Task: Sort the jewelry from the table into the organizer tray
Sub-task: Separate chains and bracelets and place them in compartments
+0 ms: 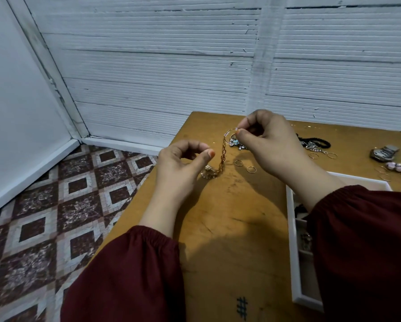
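Thin gold rings [239, 162] lie on the brown wooden surface [229, 217] just right of the gold link chain [223, 154]. A white organizer tray [290, 217] sits farther right. The right hand [271, 145] pinches the chain's top; the left hand [178, 166] curls beside the chain, contact unclear.

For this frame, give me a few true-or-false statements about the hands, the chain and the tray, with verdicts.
1. The right hand holds up the gold chain by its upper end. True.
2. The chain hangs wholly clear of the table. False: its lower end lies on the wood.
3. Two loose rings lie on the table beside the chain. True.
4. The organizer tray sits at the table's left edge. False: it is on the right side.
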A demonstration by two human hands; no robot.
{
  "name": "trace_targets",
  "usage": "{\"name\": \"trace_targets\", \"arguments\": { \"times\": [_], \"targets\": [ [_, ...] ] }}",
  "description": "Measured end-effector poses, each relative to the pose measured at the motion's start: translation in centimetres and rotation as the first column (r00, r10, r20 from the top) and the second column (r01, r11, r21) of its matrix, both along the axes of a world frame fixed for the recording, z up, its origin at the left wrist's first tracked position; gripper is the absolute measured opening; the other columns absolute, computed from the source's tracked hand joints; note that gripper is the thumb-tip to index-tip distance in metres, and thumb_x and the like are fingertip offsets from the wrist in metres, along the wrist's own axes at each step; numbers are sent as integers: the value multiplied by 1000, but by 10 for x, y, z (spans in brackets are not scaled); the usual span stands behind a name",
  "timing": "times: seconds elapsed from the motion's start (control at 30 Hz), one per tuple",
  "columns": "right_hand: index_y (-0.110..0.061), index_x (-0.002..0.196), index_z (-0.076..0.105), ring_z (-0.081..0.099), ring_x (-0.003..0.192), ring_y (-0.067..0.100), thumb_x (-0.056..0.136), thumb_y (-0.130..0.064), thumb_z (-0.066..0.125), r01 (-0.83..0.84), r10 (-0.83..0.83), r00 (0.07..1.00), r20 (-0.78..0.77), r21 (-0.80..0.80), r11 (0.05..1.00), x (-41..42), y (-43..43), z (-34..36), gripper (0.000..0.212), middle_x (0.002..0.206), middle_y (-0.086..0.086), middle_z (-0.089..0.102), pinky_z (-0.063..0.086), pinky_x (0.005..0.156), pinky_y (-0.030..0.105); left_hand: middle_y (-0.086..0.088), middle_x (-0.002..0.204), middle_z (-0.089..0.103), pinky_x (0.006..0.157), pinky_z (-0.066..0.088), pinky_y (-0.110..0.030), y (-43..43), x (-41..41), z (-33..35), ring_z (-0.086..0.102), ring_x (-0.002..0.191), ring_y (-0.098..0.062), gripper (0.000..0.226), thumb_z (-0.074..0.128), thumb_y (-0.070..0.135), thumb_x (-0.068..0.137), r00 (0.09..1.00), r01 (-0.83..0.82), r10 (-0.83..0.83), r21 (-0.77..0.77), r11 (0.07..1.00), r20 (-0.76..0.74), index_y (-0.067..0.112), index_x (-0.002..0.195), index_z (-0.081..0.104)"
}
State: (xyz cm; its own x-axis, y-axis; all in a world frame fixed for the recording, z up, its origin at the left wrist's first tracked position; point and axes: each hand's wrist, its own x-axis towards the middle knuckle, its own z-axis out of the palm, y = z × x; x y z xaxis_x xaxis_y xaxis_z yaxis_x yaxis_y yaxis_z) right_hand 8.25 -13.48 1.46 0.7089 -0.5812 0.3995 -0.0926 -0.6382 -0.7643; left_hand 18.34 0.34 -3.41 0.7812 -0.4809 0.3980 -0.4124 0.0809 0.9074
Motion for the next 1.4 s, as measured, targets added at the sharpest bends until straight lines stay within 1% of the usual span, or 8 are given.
{"name": "trace_targets", "arguments": {
  "times": [0.1,0.23,0.33,0.57,0.77,1.07,1.2,1.4],
  "targets": [
    [-24,80,59,54,61,4,85,-18,63,-7,7,1000,-7,20,1000,-2,-1,0,9,70,-10,60,45,59,20,3,83,68,63,45,-12,-2,-5,2,54,72,-5,9,74,10,80,999,42,-42,12,999,-3,8,87,68],
    [-24,79,60,51,55,2,84,-18,63,-31,30,999,14,49,998,-2,-2,4,9,66,-10,58,43,54,22,2,89,71,84,55,-41,-5,-12,2,62,86,-15,24,76,8,78,990,132,-130,34,991,-61,15,99,69],
    [-23,79,60,49,48,-2,84,-18,63,-37,35,999,33,59,998,-2,-2,8,8,63,-10,57,40,50,21,-2,87,70,78,55,-54,-6,-16,1,63,89,-25,20,78,8,76,983,162,-159,28,986,-89,12,95,71],
    [-22,78,61,53,53,6,82,-17,63,-10,10,1000,-1,49,999,-6,-6,5,7,64,-9,58,48,56,32,-2,74,64,57,49,-13,-5,-20,8,60,65,-3,13,78,8,75,988,132,-131,12,991,-87,10,80,67],
    [-20,76,64,53,56,9,78,-13,66,1,1,998,-60,31,1000,-10,-11,-2,8,62,-7,58,47,59,29,10,79,73,66,47,-9,-5,-18,9,64,73,1,5,76,14,77,993,92,-91,21,996,-73,13,82,74],
    [-23,75,65,62,64,11,75,-19,68,45,-54,983,-176,-56,997,-10,-12,-8,5,63,-8,64,55,70,37,5,73,67,54,45,-6,-2,-25,14,60,59,6,2,70,3,81,984,154,-154,-8,988,-94,2,83,69],
    [-21,79,67,59,61,7,75,-19,69,15,-36,973,-228,-95,995,-12,-9,-10,5,64,-8,63,52,68,32,18,60,65,54,42,-6,-3,-23,12,58,56,8,5,70,8,83,992,119,-116,54,991,-51,10,80,68],
    [-18,81,68,53,55,2,76,-15,68,20,-44,971,-233,-104,994,-11,-6,-9,6,65,-7,62,43,56,19,3,68,56,53,43,-4,-4,-26,14,57,53,9,4,63,0,87,989,138,-137,37,990,-48,-3,88,64]
  ]
}}
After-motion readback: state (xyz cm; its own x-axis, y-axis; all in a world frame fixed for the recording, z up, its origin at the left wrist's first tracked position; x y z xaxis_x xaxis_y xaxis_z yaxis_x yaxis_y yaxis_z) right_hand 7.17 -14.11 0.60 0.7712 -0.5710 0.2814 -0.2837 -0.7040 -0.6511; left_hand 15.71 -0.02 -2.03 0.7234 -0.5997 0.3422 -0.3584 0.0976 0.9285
